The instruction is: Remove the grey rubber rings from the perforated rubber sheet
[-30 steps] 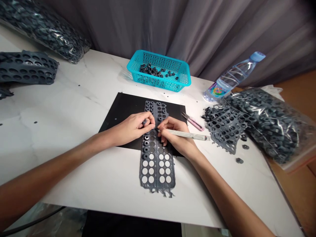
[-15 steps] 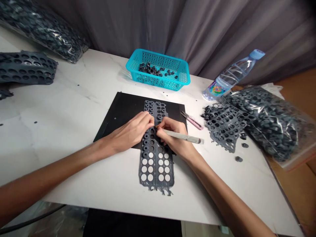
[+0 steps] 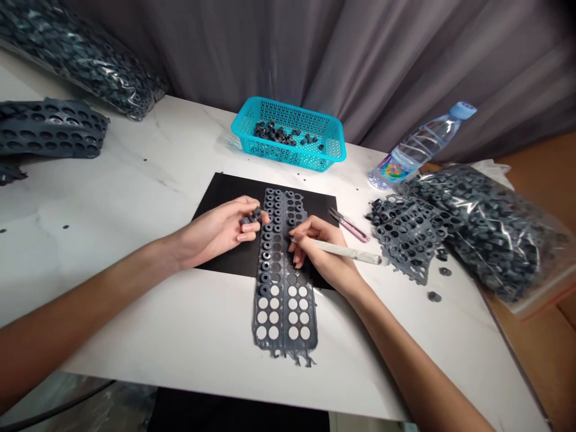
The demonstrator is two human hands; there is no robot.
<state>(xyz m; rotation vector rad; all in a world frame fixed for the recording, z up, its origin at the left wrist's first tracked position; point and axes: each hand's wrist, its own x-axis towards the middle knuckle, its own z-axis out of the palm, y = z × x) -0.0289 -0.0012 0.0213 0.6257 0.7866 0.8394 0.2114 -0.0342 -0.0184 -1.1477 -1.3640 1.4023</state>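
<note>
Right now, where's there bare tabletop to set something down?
On the left: tabletop between the black mat and the holed sheet, bar specks. In front: between the perforated strip and right forearm. Crowded: right side, with bottle, snips, bag.

The small rubber pieces are partly covered by the left grip, and their number cannot be told. Part of the perforated rubber sheet is hidden beneath the right grip; the tip of the pen-like tool is too small to be made out. At the far left, the plastic bag is cut off by the view's edge.
</note>
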